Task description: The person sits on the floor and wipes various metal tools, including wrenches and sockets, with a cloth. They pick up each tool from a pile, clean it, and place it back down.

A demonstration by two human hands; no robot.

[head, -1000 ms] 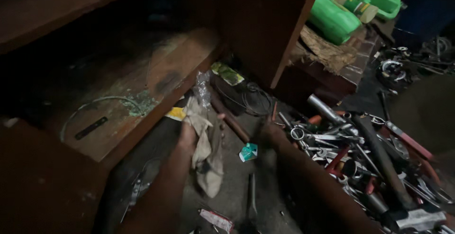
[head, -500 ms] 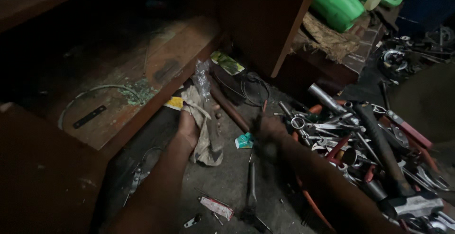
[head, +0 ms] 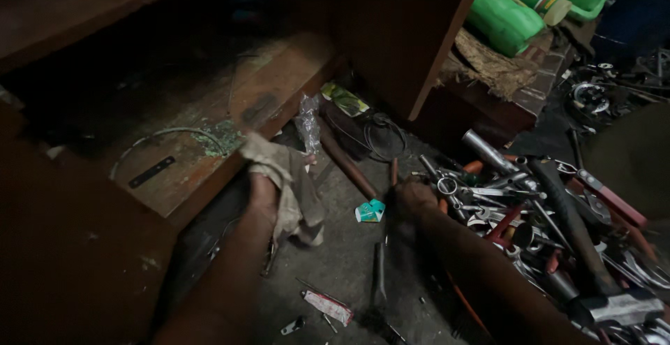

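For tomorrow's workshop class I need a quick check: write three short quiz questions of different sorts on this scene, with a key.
1. True or false: the left hand grips a rag.
2. The right hand is nearest to: A) the green jugs, B) the heap of tools, C) the wooden shelf.
3. Fill in: the small teal box lies on the ____ between the hands.

Key: 1 true; 2 B; 3 floor.

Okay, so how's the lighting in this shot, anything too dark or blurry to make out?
Head view: dim overall; the shelf interior is nearly black, both forearms are shadowy. The left hand gripping the rag is soft with blur. The pile of tools catches glints, and the green jugs are the brightest spot.
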